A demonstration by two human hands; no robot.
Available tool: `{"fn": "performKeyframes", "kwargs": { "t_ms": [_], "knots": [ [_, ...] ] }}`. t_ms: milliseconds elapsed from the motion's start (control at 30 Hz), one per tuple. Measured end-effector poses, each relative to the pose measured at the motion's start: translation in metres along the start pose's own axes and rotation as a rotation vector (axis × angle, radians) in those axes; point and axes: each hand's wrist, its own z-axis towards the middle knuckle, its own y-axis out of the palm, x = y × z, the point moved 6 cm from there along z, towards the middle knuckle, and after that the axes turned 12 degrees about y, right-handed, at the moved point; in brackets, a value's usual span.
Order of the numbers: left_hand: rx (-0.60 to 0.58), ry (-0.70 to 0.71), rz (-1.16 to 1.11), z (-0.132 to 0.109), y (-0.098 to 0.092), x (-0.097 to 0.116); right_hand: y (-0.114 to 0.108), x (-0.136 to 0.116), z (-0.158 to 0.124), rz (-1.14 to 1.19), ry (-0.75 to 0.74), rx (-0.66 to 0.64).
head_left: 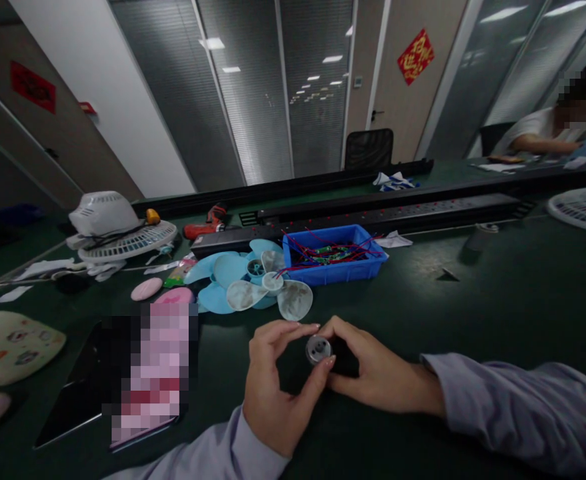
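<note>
A small silver motor [319,349], round with dark holes in its end face, is held between my two hands above the dark green tabletop. My left hand [279,387] curves around it, with the thumb on its lower right edge and the fingertips at its top. My right hand [373,365] is closed against its right side; some of the fingertips are hidden behind it. Beyond my hands lie pale blue fan blades [230,271] and a smaller translucent grey propeller [295,298]. A blue bin [335,272] holds green circuit boards with red wires.
Left are a tablet [80,380], a partly blurred pink-screened phone [160,360] and a patterned pouch [15,347]. Farther back are a red drill [207,223], a white fan housing [105,213] and a long black rail [397,207]. Another person [547,133] sits far right.
</note>
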Motion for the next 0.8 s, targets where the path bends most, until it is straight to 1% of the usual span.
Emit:
{"fn": "performKeyframes", "kwargs": {
  "t_ms": [133,500,633,800],
  "knots": [
    [0.041,0.007,-0.014,-0.001,-0.002,0.000,-0.001,0.000,0.001,-0.010,0.010,-0.009],
    [-0.007,0.011,-0.003,0.002,-0.002,0.002,0.000,0.002,0.000,0.020,0.008,-0.033],
    [-0.089,-0.027,-0.002,-0.002,0.002,-0.003,-0.006,-0.004,-0.005,0.103,-0.049,-0.008],
    [-0.202,-0.188,-0.074,-0.008,0.011,-0.019,-0.017,-0.014,-0.008,0.238,-0.165,0.050]
  ]
}}
